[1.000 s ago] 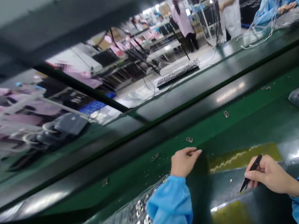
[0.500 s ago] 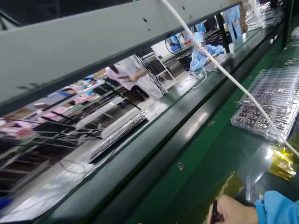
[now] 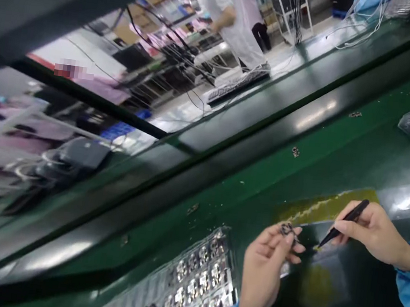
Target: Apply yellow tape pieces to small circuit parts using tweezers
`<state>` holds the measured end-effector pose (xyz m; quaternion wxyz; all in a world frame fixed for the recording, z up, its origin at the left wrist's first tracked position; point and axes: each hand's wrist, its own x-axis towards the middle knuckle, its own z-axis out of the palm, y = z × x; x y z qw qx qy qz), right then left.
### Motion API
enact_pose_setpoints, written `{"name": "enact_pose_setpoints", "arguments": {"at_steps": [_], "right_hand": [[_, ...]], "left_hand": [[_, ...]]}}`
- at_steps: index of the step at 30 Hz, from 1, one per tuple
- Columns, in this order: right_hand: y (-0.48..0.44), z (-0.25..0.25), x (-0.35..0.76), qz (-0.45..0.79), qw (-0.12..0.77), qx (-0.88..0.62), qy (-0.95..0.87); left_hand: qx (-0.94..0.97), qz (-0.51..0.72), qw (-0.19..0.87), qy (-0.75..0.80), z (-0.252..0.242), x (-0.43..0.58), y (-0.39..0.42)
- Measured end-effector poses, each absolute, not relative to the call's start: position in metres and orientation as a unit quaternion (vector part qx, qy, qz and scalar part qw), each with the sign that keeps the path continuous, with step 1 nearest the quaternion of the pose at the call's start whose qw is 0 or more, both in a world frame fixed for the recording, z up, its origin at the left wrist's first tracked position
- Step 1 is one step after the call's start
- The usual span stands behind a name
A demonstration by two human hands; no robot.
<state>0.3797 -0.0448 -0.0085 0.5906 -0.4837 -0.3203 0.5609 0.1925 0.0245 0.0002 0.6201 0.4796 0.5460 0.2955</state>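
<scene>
My left hand (image 3: 266,265), in a blue sleeve, pinches a small dark metal part (image 3: 287,230) between thumb and fingers. To its right, my right hand (image 3: 377,234) grips black tweezers (image 3: 347,220) like a pen. The tips point down and left, with a tiny yellow piece (image 3: 317,248) at them. Behind both hands a strip of yellow film (image 3: 334,203) lies on the green bench. Below the tweezers is a clear sheet with a yellow patch (image 3: 319,284). A clear tray (image 3: 232,232) holding rows of small metal parts stands left of my left hand.
Another parts tray (image 3: 407,122) sits at the right edge. Loose small parts (image 3: 295,151) lie scattered along the green bench (image 3: 262,181). A raised metal ledge (image 3: 233,112) runs behind it. Beyond stand a person in a pale coat (image 3: 230,21) and cluttered workstations.
The view has swung left and down. My left hand, earlier at the bottom edge, is now raised near the tweezers with a small part in its fingers. The near tray has come into view.
</scene>
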Motion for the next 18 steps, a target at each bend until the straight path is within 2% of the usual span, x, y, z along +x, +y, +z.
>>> {"name": "enact_pose_setpoints", "arguments": {"at_steps": [6,18], "right_hand": [[-0.042,-0.026,0.358,0.486,0.632,-0.544,-0.262],[-0.041,-0.044,0.338,0.48,0.627,-0.551,-0.268]], "left_hand": [[0.36,0.278,0.725,0.518,-0.036,0.201,-0.012],[0.353,0.275,0.751,0.487,-0.042,0.203,-0.009]]}}
